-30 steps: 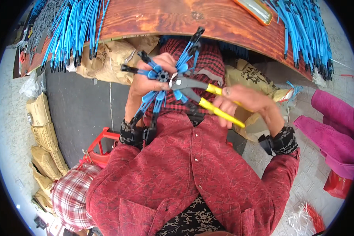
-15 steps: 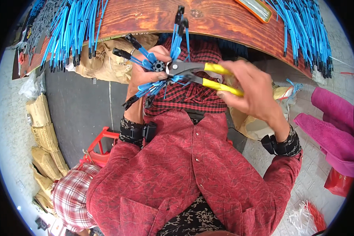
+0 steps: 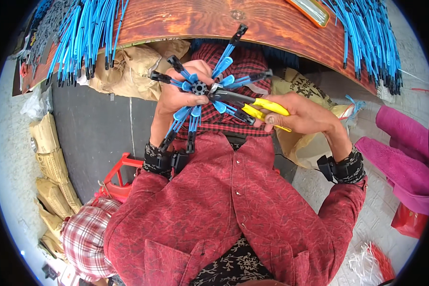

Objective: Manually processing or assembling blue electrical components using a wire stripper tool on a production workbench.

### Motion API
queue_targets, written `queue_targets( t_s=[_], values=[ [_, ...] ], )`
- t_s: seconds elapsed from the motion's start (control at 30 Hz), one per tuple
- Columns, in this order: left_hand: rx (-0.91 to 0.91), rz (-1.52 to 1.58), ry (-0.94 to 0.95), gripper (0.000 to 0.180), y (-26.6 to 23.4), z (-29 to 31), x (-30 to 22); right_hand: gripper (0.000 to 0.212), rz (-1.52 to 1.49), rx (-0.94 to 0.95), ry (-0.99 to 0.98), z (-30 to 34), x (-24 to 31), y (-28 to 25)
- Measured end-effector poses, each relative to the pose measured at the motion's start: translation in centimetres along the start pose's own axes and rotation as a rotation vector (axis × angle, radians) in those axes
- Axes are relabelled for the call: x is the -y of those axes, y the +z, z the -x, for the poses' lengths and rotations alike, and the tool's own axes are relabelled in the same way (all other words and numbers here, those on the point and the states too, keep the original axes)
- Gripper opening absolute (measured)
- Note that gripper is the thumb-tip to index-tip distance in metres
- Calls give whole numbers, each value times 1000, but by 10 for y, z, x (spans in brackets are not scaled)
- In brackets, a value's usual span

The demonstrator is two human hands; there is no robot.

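Above my lap, my left hand [image 3: 172, 98] grips a spoked assembly with a round black hub [image 3: 199, 87]. Blue arms with black tips fan out from the hub on all sides. My left thumb presses beside the hub, and the other fingers go behind it, partly hidden. In my right hand [image 3: 302, 113] is a pair of pliers [image 3: 271, 106] with yellow handles, which lie close together. Their dark jaws reach the right edge of the hub, among the blue arms. Whatever the jaws bite on is too small to make out.
A wooden table [image 3: 195, 19] stands ahead, with bundles of blue rods [image 3: 88, 40] at its left and more blue rods [image 3: 372, 43] at its right. An orange-edged tray [image 3: 314, 12] lies on it. Paper sacks [image 3: 128, 66] sit beneath. A red stool [image 3: 121, 174] is at my left.
The pliers' handles have closed together, and my right hand has squeezed inward. The spoked assembly has shifted slightly right and down, with its arms spread at different angles.
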State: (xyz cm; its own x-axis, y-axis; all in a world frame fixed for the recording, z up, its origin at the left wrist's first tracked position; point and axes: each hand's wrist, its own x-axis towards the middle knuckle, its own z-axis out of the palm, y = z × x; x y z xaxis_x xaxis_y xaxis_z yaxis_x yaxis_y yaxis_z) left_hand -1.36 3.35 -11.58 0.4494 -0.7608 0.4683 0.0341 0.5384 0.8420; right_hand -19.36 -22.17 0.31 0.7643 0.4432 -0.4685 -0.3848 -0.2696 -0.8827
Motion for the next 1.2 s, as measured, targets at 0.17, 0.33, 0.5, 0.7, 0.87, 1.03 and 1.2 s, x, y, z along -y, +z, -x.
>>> queue_targets(
  t_s=[0.17, 0.33, 0.5, 0.7, 0.87, 1.03, 1.2],
  values=[
    [6, 5, 5, 39, -1, 0, 1, 46, -129, 41, -26, -3, -5, 0],
    [4, 24, -10, 40, -2, -1, 0, 39, -132, 77, 85, -4, 3, -2],
    [-3, 33, -48, 41, 2, -1, -4, 38, -207, 42, 105, 8, 11, 16],
    [6, 8, -42, 41, 3, 0, -2, 32, -269, -35, 243, 13, 19, 34],
    [-64, -21, -176, 42, 10, 1, -10, 30, -160, -125, 196, 15, 10, 35],
    [-146, -10, -302, 43, 7, 7, -2, 27, -5, -216, 176, 14, 22, 19],
    [-116, -8, -307, 44, 18, -10, -18, 27, 419, -392, 57, 11, 13, 22]
  ],
)
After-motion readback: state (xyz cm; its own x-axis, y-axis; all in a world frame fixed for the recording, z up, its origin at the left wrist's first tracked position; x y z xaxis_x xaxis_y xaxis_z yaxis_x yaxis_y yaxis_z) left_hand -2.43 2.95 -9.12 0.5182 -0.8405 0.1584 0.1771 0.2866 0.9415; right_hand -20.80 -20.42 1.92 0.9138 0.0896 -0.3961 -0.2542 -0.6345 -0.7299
